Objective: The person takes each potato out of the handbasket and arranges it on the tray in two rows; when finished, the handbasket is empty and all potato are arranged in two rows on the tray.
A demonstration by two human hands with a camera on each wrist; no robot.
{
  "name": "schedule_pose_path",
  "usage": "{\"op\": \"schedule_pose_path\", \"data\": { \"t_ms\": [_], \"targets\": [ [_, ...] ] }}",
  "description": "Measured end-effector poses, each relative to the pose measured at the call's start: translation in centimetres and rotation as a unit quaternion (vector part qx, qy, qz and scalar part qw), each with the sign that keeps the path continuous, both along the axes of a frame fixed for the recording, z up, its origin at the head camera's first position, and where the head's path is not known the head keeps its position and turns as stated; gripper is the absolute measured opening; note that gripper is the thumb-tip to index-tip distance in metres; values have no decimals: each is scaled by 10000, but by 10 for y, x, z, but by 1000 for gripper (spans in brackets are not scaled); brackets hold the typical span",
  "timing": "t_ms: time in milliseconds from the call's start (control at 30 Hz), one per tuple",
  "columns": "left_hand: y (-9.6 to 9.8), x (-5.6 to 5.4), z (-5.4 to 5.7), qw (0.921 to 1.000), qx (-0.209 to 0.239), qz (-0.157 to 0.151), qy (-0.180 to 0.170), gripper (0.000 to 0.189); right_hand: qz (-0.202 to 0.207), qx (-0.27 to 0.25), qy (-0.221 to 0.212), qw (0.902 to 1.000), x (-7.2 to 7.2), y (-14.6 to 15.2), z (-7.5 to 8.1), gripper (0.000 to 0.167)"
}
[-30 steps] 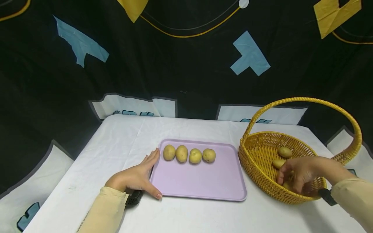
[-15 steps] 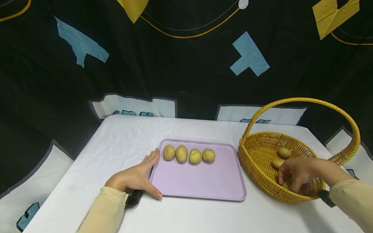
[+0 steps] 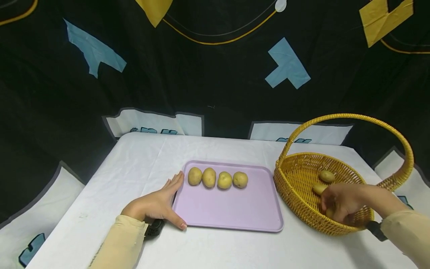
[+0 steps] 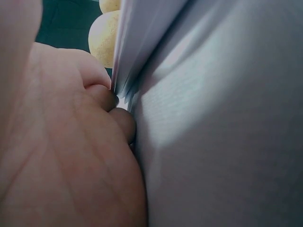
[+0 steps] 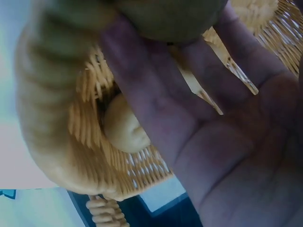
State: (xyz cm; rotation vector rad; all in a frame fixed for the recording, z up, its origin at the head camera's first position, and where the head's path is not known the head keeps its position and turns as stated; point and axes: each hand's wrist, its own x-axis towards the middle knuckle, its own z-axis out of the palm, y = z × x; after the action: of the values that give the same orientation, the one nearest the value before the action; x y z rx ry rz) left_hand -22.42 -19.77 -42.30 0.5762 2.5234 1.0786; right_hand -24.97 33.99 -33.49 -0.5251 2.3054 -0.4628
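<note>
My left hand lies against the lilac tray with its fingers along the left side and the thumb at the front corner. Its fingers are stretched out and do not curl round the rim. Several potatoes form a row near the tray's back edge. Inside the wicker basket on the right, my right hand reaches down with bent fingers and grips a potato, mostly hidden under the hand in the head view. Beyond the hand, two more potatoes, one farther back and one nearer, lie in the basket.
A tall wrapped handle arches over the basket, above the right forearm. White cloth covers the table. A dark curtain with blue and yellow shapes hangs behind it.
</note>
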Motion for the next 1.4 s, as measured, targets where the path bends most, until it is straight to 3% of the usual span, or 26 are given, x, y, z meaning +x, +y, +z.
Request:
{"op": "schedule_pose_path", "data": {
  "t_ms": [200, 367, 533, 800, 1000, 1200, 1400],
  "targets": [
    [1, 1, 2, 10000, -18, 45, -48, 154, 14, -284, 676, 9973, 1, 0, 7, 39],
    [1, 1, 1, 10000, -29, 51, -74, 154, 152, -612, 1402, 9881, 2, -2, 11, 40],
    [1, -1, -1, 10000, -55, 31, -6, 154, 38, -736, 1899, 9790, 7, -8, 16, 43],
    [1, -1, -1, 9999, -78, 49, -70, 155, -368, -903, 2688, 9583, 14, -23, 17, 45],
    [1, 0, 0, 10000, -19, 1, -35, 154, -910, -1411, 2885, 9427, 24, -29, 19, 46],
    [1, 0, 1, 10000, -3, -11, -6, 153, -1482, -1870, 3174, 9178, 31, -51, 17, 49],
    [1, 0, 2, 10000, -46, -11, -14, 154, -1918, -2600, 3413, 8827, 35, -79, 7, 48]
  ]
}}
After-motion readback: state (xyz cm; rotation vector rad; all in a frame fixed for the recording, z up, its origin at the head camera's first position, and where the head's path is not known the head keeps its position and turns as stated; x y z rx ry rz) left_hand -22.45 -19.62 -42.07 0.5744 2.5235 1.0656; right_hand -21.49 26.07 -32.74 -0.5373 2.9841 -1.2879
